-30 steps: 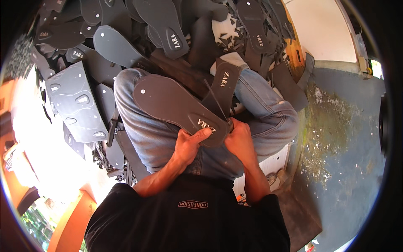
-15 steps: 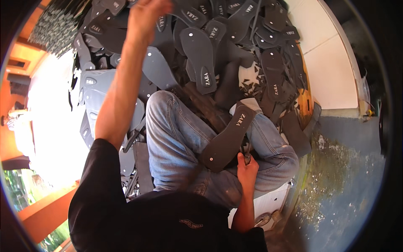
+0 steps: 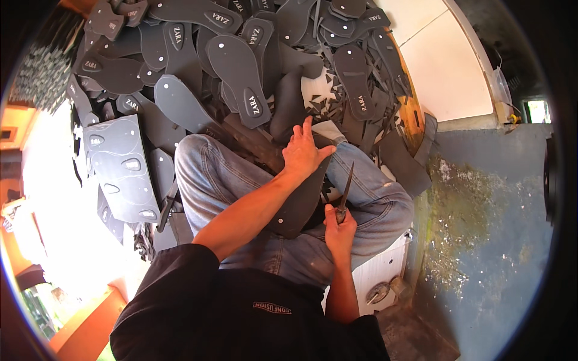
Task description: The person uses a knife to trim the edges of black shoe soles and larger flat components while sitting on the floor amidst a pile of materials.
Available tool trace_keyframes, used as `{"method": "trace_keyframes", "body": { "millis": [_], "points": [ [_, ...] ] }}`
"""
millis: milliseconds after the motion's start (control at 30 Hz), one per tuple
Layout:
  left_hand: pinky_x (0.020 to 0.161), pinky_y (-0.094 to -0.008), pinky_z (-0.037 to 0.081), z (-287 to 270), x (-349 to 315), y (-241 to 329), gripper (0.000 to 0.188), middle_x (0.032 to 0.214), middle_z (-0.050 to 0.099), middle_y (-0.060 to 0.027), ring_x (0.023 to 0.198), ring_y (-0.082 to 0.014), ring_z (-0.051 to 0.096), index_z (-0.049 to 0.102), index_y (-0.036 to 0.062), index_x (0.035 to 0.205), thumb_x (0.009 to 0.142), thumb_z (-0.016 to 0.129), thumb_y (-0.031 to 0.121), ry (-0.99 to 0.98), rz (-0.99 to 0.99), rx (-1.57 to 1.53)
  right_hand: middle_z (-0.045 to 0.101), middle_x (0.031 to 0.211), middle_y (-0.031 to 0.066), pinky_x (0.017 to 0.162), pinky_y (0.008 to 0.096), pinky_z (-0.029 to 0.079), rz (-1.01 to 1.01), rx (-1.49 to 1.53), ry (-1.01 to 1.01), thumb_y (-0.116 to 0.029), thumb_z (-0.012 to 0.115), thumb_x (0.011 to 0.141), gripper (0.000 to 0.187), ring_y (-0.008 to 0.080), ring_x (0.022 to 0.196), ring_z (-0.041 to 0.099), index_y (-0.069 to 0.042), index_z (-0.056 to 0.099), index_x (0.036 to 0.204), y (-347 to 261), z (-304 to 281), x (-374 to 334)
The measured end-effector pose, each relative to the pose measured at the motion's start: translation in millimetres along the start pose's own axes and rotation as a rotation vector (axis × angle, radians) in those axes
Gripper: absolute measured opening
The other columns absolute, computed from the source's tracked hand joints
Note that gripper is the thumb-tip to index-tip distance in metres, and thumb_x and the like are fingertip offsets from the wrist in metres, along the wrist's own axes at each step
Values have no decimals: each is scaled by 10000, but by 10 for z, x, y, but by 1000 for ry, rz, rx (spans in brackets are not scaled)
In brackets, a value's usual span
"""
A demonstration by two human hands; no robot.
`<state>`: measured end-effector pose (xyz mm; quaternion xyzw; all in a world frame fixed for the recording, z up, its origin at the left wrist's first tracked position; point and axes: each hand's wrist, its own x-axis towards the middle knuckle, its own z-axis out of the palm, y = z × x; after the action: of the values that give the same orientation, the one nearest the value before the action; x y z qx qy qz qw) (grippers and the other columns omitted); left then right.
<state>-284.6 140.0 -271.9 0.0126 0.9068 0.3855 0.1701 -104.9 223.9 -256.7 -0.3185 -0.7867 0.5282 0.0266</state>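
The right hand clenched a pointed knife by its handle. The left hand, fingers spread, hid one end of a dark sandal sole, whose wide end lay toward the denim lap's near edge; contact unclear.

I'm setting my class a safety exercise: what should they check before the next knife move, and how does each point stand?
1. Knife gripped by its handle in the right hand: ok.
2. Blade apart from the left hand: ok, a gap shows.
3. Blade clear of the space over the legs: not ok, it points across the jeans.
4. Dark sole on the lap: ok.
5. Left hand pressing the sole firmly: cannot tell.
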Motion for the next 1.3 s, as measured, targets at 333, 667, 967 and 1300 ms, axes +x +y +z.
{"method": "trace_keyframes", "body": {
  "millis": [333, 667, 967, 1300],
  "points": [
    [579, -242, 498, -992, -303, -351, 322, 763, 646, -68, 639, -108, 606, 581, -19, 944, 788, 738, 215, -113, -65, -873, 483, 507, 75, 460, 318, 371, -68, -39, -121, -244, 647, 865, 339, 172, 452, 445, 0, 508, 675, -243, -10, -70],
    [560, -232, 530, -1353, -1059, -688, 246, 745, 673, -78, 620, -134, 651, 638, -9, 871, 855, 659, 235, -275, -477, -1201, 393, 461, 98, 409, 348, 317, -239, -217, -251, -234, 662, 852, 415, 193, 391, 360, -10, 424, 597, -356, 366, -414],
    [581, -227, 504, -1341, -1098, -569, 304, 754, 673, -50, 657, -84, 623, 670, -33, 898, 822, 707, 259, -319, -424, -996, 466, 494, 157, 454, 405, 360, -344, -360, -274, -170, 646, 833, 322, 340, 433, 482, -14, 467, 617, -424, 325, -283],
    [629, -231, 497, -1220, -1090, -550, 323, 797, 668, -39, 711, -79, 612, 648, -27, 983, 879, 636, 279, -425, -290, -936, 572, 553, 59, 438, 273, 396, 172, 279, -555, -253, 656, 847, 243, 135, 460, 538, -18, 619, 797, -851, 267, 409]
  ]
}}
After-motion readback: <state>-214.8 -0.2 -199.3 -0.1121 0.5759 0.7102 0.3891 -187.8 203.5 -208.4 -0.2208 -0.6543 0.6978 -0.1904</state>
